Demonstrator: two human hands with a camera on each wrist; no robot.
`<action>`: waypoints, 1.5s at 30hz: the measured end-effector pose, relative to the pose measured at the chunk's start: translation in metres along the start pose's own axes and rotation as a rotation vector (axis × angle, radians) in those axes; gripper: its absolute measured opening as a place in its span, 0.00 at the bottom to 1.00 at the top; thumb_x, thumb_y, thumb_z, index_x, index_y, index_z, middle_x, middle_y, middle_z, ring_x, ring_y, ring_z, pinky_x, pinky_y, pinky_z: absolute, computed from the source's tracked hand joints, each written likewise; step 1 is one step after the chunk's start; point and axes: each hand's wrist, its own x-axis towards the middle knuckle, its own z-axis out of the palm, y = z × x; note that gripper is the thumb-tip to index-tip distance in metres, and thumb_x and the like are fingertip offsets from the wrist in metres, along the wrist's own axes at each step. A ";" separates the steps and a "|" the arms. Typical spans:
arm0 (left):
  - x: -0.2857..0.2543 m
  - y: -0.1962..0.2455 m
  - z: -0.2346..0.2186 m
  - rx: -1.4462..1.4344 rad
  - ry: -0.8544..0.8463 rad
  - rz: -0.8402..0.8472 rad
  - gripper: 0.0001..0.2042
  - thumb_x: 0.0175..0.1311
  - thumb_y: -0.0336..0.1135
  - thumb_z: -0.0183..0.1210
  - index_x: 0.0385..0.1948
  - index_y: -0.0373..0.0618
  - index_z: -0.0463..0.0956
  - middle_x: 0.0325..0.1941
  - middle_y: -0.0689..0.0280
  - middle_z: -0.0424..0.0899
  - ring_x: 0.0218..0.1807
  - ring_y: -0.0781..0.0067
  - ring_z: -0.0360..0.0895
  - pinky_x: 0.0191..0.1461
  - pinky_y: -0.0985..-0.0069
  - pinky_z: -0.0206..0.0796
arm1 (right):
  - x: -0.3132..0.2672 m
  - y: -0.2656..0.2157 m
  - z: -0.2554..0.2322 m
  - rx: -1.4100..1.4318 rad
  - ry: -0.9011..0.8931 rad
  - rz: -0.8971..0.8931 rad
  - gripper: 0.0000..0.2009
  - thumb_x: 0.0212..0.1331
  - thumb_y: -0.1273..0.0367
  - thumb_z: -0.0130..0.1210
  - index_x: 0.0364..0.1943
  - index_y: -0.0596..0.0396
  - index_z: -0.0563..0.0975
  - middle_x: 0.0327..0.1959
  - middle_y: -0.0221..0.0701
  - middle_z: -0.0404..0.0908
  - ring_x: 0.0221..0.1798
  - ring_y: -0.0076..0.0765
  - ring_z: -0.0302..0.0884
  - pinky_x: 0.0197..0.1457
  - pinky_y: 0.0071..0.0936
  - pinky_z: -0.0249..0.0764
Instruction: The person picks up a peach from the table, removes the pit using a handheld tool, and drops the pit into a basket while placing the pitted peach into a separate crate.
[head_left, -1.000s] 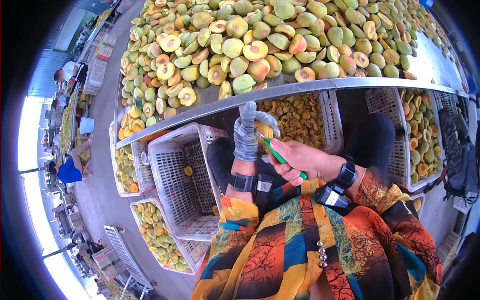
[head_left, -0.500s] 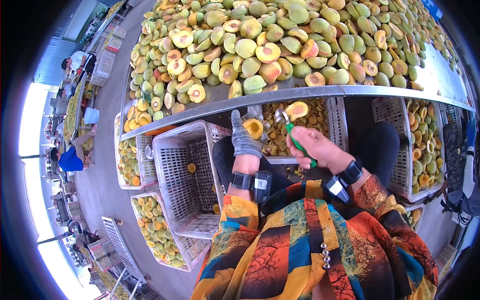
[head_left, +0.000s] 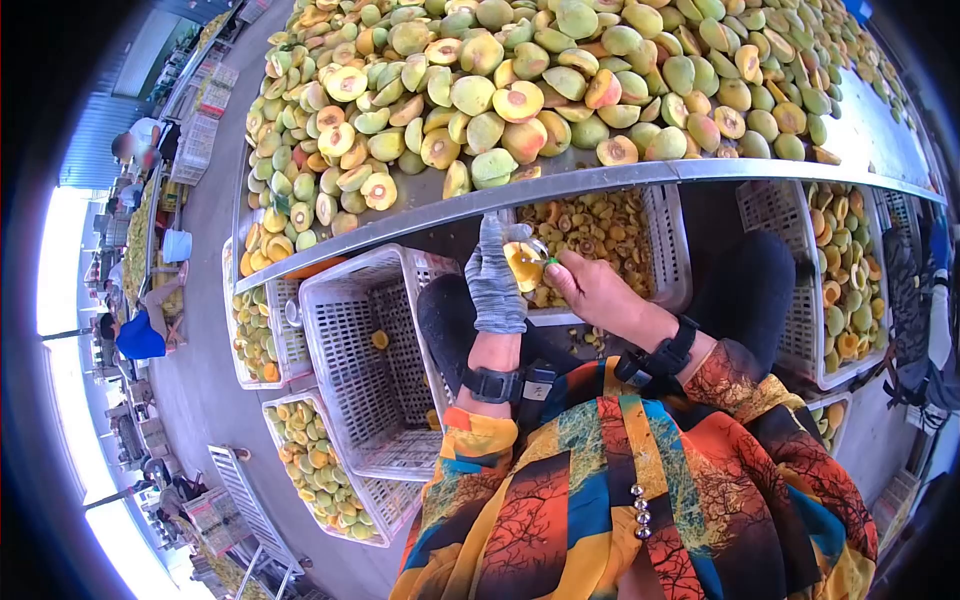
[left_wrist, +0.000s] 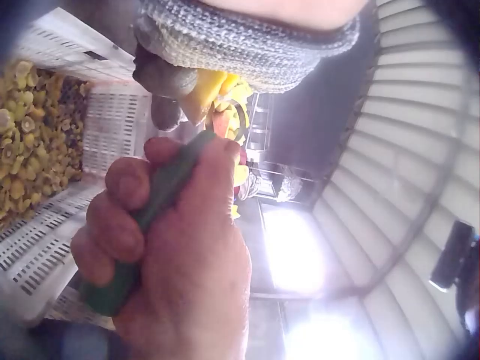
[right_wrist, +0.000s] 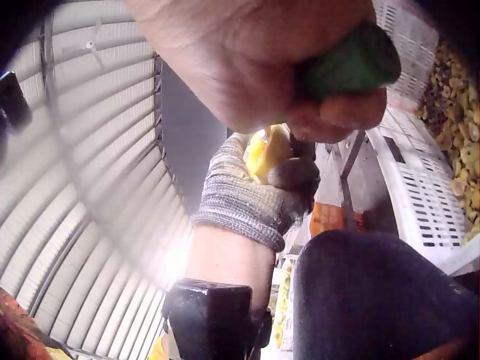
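Observation:
In the head view my gloved left hand (head_left: 495, 285) holds a yellow-fleshed peach half (head_left: 523, 266), its cut side turned toward my right hand. My bare right hand (head_left: 605, 295) grips a coring tool by its green handle (left_wrist: 169, 184). The tool's metal loop (head_left: 540, 248) is right at the peach half's edge. From the right wrist, the peach half (right_wrist: 268, 154) shows between the gloved fingers, while my right hand (right_wrist: 255, 60) partly hides the tool. The left wrist view shows the bare fingers wrapped round the handle, close below the grey knitted glove (left_wrist: 247, 49).
A metal table (head_left: 600, 180) heaped with peach halves stands in front. Under its edge sits a crate (head_left: 668, 240) of pits and scraps. At left is a white crate (head_left: 375, 330) with a few pieces inside; filled crates (head_left: 845, 300) flank both sides. People work far left.
Half a second ago the tool was away to the right, with a cut piece at its head, and the left hand held a hollowed half. Now the tool is back against the half in the glove.

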 end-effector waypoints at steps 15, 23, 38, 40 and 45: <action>-0.023 0.126 -0.165 2.016 0.255 0.146 0.29 0.50 0.58 0.54 0.50 0.49 0.70 0.50 0.54 0.73 0.51 0.57 0.71 0.56 0.68 0.60 | -0.003 0.068 -0.015 -0.305 0.065 0.189 0.16 0.53 0.61 0.51 0.32 0.61 0.66 0.22 0.52 0.74 0.31 0.59 0.72 0.35 0.47 0.68; 0.129 0.141 -0.046 2.134 0.251 0.224 0.36 0.48 0.54 0.57 0.61 0.56 0.54 0.45 0.51 0.75 0.47 0.53 0.74 0.50 0.62 0.64 | -0.004 0.025 -0.023 -0.183 0.041 0.111 0.12 0.49 0.67 0.54 0.29 0.59 0.64 0.20 0.50 0.73 0.29 0.58 0.72 0.32 0.45 0.68; -0.006 0.060 -0.005 0.229 -0.135 -0.030 0.18 0.56 0.53 0.53 0.35 0.47 0.69 0.27 0.65 0.76 0.20 0.74 0.74 0.12 0.85 0.58 | 0.039 -0.035 -0.008 0.108 0.137 -0.212 0.26 0.45 0.61 0.62 0.46 0.56 0.65 0.26 0.43 0.75 0.30 0.46 0.76 0.34 0.32 0.71; -0.016 0.045 -0.008 0.228 -0.117 -0.049 0.19 0.57 0.54 0.51 0.36 0.47 0.69 0.27 0.65 0.77 0.19 0.75 0.73 0.13 0.86 0.59 | 0.036 -0.033 -0.007 0.154 0.111 -0.165 0.23 0.46 0.62 0.61 0.44 0.57 0.67 0.25 0.40 0.75 0.29 0.41 0.75 0.34 0.30 0.71; -0.022 0.013 0.004 -0.151 -0.240 0.031 0.24 0.60 0.55 0.44 0.43 0.42 0.71 0.40 0.63 0.76 0.43 0.70 0.73 0.49 0.72 0.65 | 0.023 -0.027 -0.012 0.851 -0.180 0.235 0.16 0.51 0.62 0.58 0.36 0.59 0.68 0.18 0.26 0.70 0.14 0.20 0.65 0.15 0.21 0.62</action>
